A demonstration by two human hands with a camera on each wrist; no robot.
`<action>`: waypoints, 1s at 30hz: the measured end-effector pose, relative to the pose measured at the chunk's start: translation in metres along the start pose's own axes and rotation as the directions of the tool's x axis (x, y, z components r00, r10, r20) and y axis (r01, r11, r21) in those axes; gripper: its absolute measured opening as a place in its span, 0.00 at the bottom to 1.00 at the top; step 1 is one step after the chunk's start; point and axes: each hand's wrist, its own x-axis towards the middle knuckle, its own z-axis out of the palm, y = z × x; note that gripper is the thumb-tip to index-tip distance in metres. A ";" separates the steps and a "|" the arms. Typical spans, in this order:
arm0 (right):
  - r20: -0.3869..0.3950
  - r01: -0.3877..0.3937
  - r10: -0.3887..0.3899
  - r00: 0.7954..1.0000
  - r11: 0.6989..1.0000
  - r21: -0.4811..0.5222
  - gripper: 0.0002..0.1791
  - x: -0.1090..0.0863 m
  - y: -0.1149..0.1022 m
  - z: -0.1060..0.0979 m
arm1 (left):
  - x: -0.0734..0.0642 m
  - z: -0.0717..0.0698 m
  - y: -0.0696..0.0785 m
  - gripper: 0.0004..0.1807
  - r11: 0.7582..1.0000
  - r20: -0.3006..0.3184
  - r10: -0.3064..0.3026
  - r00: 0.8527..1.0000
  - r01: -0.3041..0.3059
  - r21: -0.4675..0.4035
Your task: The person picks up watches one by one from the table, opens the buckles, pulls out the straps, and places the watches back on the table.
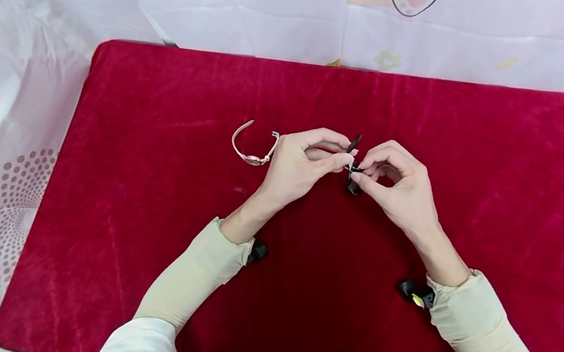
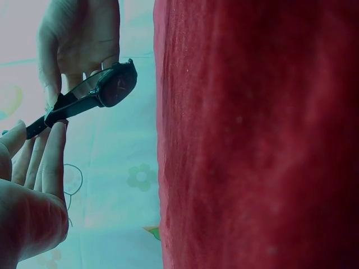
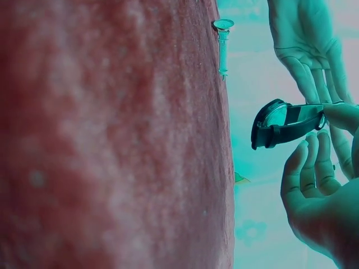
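A black wristwatch (image 1: 353, 185) is held up between both hands, its dark square case (image 2: 116, 85) hanging toward the table and its strap looped at the buckle. The left hand (image 1: 296, 159) pinches the strap near its free end between thumb and fingers. From the other side, the right hand (image 1: 402, 183) pinches the strap at the buckle (image 3: 322, 119). Fingertips of the two hands nearly meet there and partly hide the buckle in the head view. To the left of the left hand lies a second, light pinkish wristwatch (image 1: 254, 160), its strap open and spread apart.
Red velvety cloth (image 1: 160, 182) covers the table. Behind the far edge hangs a pale printed curtain (image 1: 229, 16) with flowers and cartoon shapes. Black devices (image 1: 258, 253) are strapped at both wrists, by the beige sleeves (image 1: 193, 275).
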 end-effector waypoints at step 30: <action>0.005 0.129 -0.129 0.992 0.991 0.026 0.09 0.001 0.008 -0.004 | 0.002 -0.001 -0.003 0.09 0.999 0.023 -0.024 0.999 0.025 -0.045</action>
